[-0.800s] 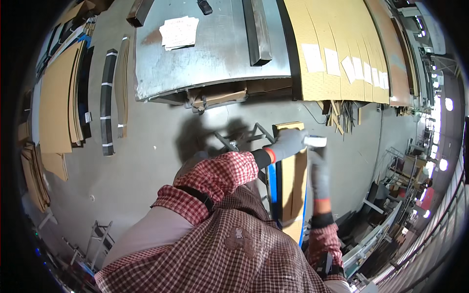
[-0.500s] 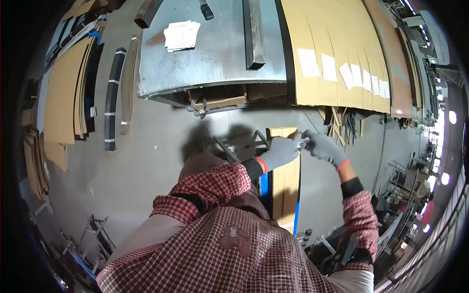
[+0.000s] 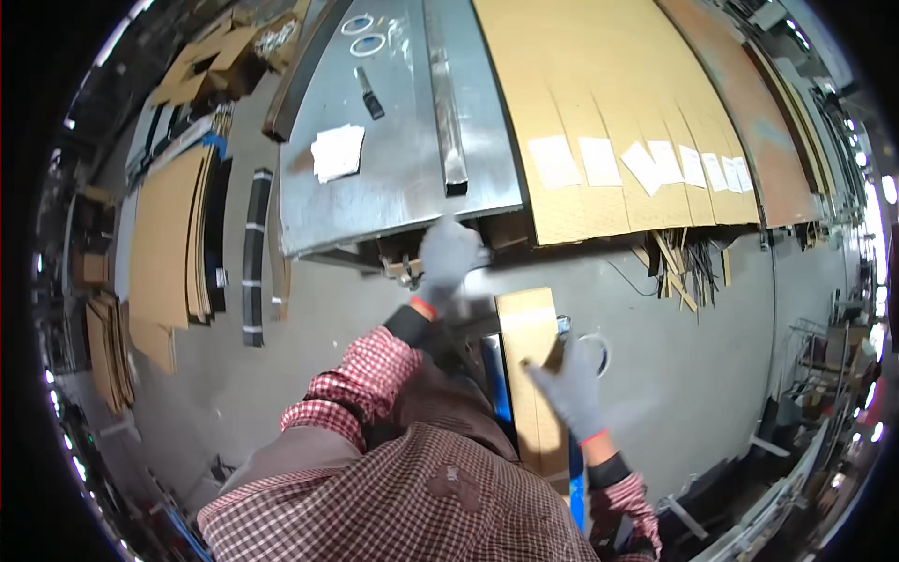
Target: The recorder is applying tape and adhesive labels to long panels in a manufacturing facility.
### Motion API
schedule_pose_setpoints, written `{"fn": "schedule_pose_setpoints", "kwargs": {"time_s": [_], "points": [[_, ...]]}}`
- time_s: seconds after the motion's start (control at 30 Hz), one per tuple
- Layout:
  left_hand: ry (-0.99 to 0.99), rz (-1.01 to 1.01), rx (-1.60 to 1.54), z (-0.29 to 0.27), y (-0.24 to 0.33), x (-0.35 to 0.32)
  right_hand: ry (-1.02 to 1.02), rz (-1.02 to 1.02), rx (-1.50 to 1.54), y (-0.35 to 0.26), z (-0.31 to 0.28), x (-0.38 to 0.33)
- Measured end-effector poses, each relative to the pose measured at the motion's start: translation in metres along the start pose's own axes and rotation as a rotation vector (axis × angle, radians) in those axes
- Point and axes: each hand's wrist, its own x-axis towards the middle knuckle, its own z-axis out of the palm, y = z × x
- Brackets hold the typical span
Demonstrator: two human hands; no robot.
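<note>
Right fingers (image 3: 582, 363) are spread, thumb over the cardboard strip (image 3: 526, 412) at my one o'clock, white ring (image 3: 604, 354) alongside. The strip's long axis runs nearly twelve to six, grey floor (image 3: 702, 365) at its three. Left fingers (image 3: 448, 236) blur, grip unclear, near the tabletop (image 3: 403, 178) edge at eleven.

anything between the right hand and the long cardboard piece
Nothing visible does: the thumb of the right hand overlaps the right edge of the long cardboard piece in view, though contact can't be told. The white ring lies by the fingers, on the side away from the cardboard.
</note>
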Motion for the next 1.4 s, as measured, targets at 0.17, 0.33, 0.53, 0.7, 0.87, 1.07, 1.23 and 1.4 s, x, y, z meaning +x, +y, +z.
{"fn": "schedule_pose_setpoints", "kwargs": {"time_s": [0.17,0.33,0.53,0.7,0.87,1.07,1.23,1.4], "points": [[-0.064,-0.131,0.383,-0.006,-0.039,0.116,0.148,0.108,-0.216,-0.038,0.045,-0.020],[-0.026,-0.018,0.270,-0.034,-0.072,0.116,0.151,0.053,-0.167,-0.050,0.016,-0.028],[-0.031,0.018,0.411,-0.064,-0.126,0.078,0.339,-0.258,-0.026,-0.183,-0.030,0.170],[-0.126,-0.082,0.346,-0.078,-0.113,0.081,0.249,-0.242,0.058,-0.182,0.013,0.214],[-0.171,-0.069,0.305,-0.076,-0.117,0.080,-0.038,0.119,-0.452,-0.134,0.054,0.028],[-0.241,-0.057,0.325,-0.077,-0.095,0.083,0.071,0.126,-0.079,-0.139,0.028,0.069],[-0.204,-0.017,0.309,-0.060,-0.096,0.088,0.343,-0.048,-0.309,-0.193,0.020,0.221],[-0.189,0.064,0.301,-0.038,-0.096,0.105,0.408,-0.246,-0.126,-0.155,0.014,0.279]]}}
